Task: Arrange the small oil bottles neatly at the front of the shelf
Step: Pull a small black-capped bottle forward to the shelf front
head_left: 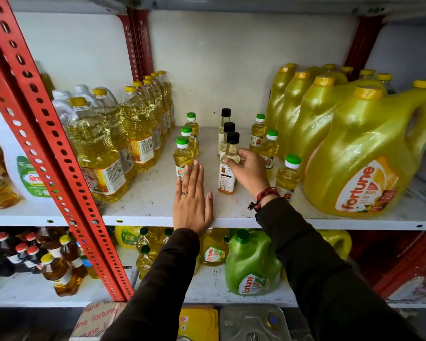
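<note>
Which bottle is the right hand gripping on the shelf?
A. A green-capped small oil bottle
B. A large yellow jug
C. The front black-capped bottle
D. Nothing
C: the right hand has its fingers around the shoulder of the front black-capped bottle, the nearest of three in a row.

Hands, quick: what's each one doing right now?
Left hand: open, flat on the shelf, fingertips against the front green-capped bottle.
Right hand: closed on the front black-capped bottle.
</note>
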The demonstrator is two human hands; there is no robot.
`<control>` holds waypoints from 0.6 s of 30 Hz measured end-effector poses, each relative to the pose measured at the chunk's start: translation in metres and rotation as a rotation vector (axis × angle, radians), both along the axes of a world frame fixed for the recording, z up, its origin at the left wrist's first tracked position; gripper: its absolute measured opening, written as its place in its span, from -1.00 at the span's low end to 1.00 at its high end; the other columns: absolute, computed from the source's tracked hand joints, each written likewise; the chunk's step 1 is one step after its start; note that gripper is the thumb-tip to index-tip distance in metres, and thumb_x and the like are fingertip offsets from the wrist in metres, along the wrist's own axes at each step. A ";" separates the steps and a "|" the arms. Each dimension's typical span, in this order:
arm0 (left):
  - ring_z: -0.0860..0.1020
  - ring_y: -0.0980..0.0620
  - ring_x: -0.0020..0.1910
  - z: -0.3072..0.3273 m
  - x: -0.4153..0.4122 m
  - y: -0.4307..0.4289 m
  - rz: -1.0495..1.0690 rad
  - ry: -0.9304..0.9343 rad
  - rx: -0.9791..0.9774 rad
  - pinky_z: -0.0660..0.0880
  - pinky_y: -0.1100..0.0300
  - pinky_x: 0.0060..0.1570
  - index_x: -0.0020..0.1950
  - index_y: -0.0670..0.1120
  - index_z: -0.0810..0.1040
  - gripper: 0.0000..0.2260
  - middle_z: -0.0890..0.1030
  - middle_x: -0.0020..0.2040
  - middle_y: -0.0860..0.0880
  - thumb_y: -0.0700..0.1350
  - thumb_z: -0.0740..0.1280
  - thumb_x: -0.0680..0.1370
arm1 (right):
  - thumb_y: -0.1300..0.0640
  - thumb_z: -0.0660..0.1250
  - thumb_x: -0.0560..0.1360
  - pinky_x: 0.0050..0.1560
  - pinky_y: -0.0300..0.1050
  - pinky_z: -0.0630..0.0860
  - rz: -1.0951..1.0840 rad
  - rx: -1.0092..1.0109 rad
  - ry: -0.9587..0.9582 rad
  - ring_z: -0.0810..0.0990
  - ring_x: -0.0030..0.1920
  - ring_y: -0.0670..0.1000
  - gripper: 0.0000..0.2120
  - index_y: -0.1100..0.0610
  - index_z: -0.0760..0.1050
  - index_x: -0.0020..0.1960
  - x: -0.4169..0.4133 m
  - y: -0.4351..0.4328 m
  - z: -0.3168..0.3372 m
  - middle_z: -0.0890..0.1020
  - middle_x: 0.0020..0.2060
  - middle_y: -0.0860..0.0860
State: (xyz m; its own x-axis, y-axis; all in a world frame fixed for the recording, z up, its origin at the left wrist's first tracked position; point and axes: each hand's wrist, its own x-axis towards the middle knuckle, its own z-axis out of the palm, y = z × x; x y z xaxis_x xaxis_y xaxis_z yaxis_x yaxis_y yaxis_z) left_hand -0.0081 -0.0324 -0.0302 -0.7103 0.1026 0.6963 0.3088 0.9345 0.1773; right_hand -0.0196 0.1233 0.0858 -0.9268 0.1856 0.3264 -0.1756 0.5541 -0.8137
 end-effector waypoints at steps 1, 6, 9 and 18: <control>-0.11 -0.06 0.71 0.000 0.000 0.000 0.002 0.002 -0.004 -0.27 0.04 0.67 0.72 -0.19 0.04 -0.37 -0.01 0.73 -0.13 0.07 -0.04 0.69 | 0.05 0.49 0.46 -0.05 -0.16 0.56 -0.019 -0.009 0.017 0.70 -0.03 0.06 -0.77 0.15 0.63 0.04 0.000 0.000 0.000 0.74 -0.04 0.08; -0.11 -0.07 0.71 0.000 0.001 0.001 0.011 0.002 -0.015 -0.28 0.04 0.66 0.72 -0.19 0.04 -0.37 0.01 0.73 -0.15 0.08 -0.03 0.69 | -0.08 0.59 0.33 -0.13 -0.17 0.54 -0.125 -0.026 0.067 0.65 -0.10 -0.01 -0.61 0.12 0.57 -0.02 0.000 -0.001 -0.003 0.67 -0.12 0.00; -0.12 -0.07 0.71 0.000 0.001 0.001 0.018 0.000 -0.019 -0.29 0.04 0.66 0.72 -0.19 0.04 -0.37 -0.01 0.73 -0.14 0.07 -0.02 0.69 | -0.21 0.59 0.26 -0.10 -0.09 0.60 -0.128 -0.010 0.061 0.65 -0.09 -0.01 -0.52 0.06 0.52 -0.04 -0.001 -0.003 -0.005 0.66 -0.10 -0.02; -0.09 -0.07 0.71 0.000 0.002 0.001 0.007 -0.002 -0.013 -0.24 0.02 0.67 0.72 -0.19 0.03 -0.36 0.01 0.73 -0.14 0.08 -0.03 0.69 | -0.04 0.52 0.41 0.07 0.09 0.66 -0.022 -0.070 0.063 0.70 0.00 0.06 -0.66 0.08 0.65 0.12 -0.002 0.004 -0.005 0.71 0.07 0.03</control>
